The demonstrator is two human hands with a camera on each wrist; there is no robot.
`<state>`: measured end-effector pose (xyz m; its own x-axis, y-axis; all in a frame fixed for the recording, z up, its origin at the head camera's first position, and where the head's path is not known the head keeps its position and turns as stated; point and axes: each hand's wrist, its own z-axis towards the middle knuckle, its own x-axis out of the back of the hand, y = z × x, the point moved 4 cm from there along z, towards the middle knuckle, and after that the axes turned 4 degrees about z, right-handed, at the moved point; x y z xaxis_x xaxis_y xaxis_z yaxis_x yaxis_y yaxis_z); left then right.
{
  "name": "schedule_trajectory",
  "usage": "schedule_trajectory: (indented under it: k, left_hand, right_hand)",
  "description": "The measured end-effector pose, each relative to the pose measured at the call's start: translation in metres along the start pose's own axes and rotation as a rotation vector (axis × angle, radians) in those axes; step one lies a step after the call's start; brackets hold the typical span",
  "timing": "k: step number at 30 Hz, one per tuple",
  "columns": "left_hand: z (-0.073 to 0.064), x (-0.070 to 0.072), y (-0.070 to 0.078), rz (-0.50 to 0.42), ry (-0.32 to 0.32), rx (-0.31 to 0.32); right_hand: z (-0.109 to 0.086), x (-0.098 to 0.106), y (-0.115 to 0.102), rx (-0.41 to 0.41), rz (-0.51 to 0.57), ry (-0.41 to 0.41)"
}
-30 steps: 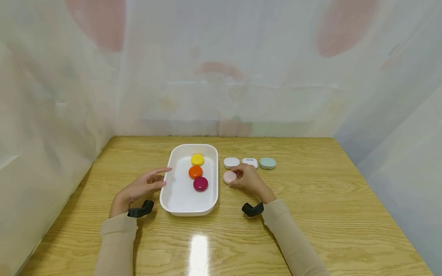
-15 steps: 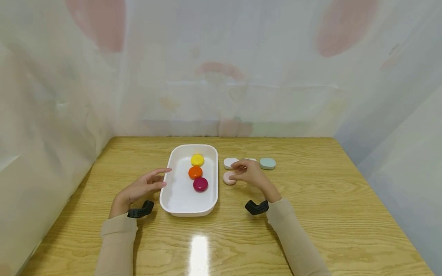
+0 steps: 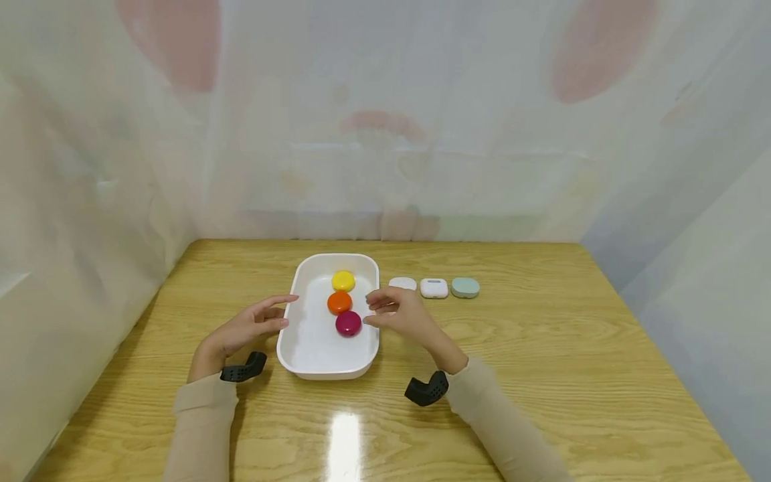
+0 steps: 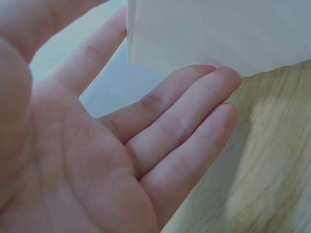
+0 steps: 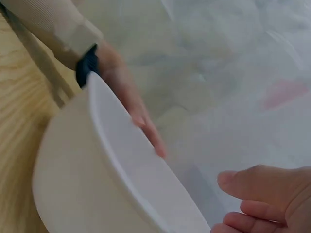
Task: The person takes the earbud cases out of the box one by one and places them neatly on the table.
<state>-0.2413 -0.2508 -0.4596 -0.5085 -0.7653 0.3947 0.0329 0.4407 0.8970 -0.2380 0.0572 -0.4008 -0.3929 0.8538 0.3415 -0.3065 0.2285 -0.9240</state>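
In the head view a white tray [image 3: 308, 338] holds three glossy round discs: yellow [image 3: 343, 281], orange [image 3: 340, 302] and magenta [image 3: 348, 324]. My left hand [image 3: 243, 328] is at the tray's left side, its fingers extended against the wall, as the left wrist view also shows. Over the tray's right rim reaches my right hand [image 3: 406, 318], with thumb and fingers parted close to the magenta disc. Nothing shows between them in the right wrist view, where the tray wall [image 5: 73, 160] stands beside the hand. The pale pink round piece is not visible; my right hand covers its former spot.
Right of the tray, a row on the wooden table [image 3: 530, 361] holds a white oval case [image 3: 402, 283], a white earbud case [image 3: 434, 288] and a pale green oval case [image 3: 466, 288]. Patterned pale curtains [image 3: 385, 174] surround the table's back and sides.
My right hand, first pinching the pale pink piece on the table, drew away from it, then moved left over the tray's right rim. My left hand stays at the tray's left side.
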Motion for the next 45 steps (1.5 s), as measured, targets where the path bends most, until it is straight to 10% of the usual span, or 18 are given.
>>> schedule_trajectory:
  k: [14, 34, 45]
  left_hand:
    - [0.0, -0.001, 0.0, 0.008, 0.014, 0.03]
    - [-0.001, -0.001, 0.004, 0.006, 0.024, 0.05]
    - [0.0, -0.002, 0.003, -0.001, 0.013, 0.031]
  right_hand:
    - [0.029, -0.048, -0.002, -0.126, -0.294, -0.12]
    - [0.049, -0.06, 0.005, -0.209, -0.812, -0.27]
    - [0.047, -0.064, 0.005, -0.211, -0.883, -0.294]
